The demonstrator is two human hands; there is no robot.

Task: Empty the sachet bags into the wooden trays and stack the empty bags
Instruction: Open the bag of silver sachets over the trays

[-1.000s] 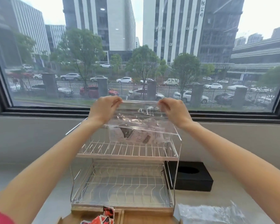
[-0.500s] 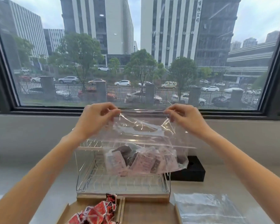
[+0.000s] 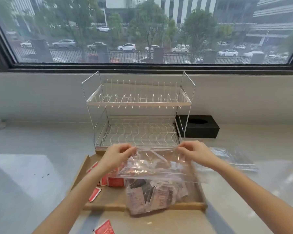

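A clear plastic bag [image 3: 156, 168] holding several pale pink and dark sachets [image 3: 155, 195] hangs above the right half of the wooden tray [image 3: 108, 204]. My left hand [image 3: 118, 155] pinches the bag's top left edge and my right hand [image 3: 195, 153] pinches its top right edge, the mouth stretched between them. Red sachets [image 3: 113, 180] lie in the tray's left half. An empty clear bag [image 3: 235, 159] lies flat on the counter to the right of the tray.
A two-tier wire dish rack [image 3: 137, 112] stands just behind the tray. A black tissue box [image 3: 200, 126] sits to its right by the wall. One red sachet [image 3: 104, 228] lies loose on the counter in front of the tray. A window runs along the back.
Both hands have brought the filled bag down from in front of the rack's top tier to just above the tray. The view has tilted down.
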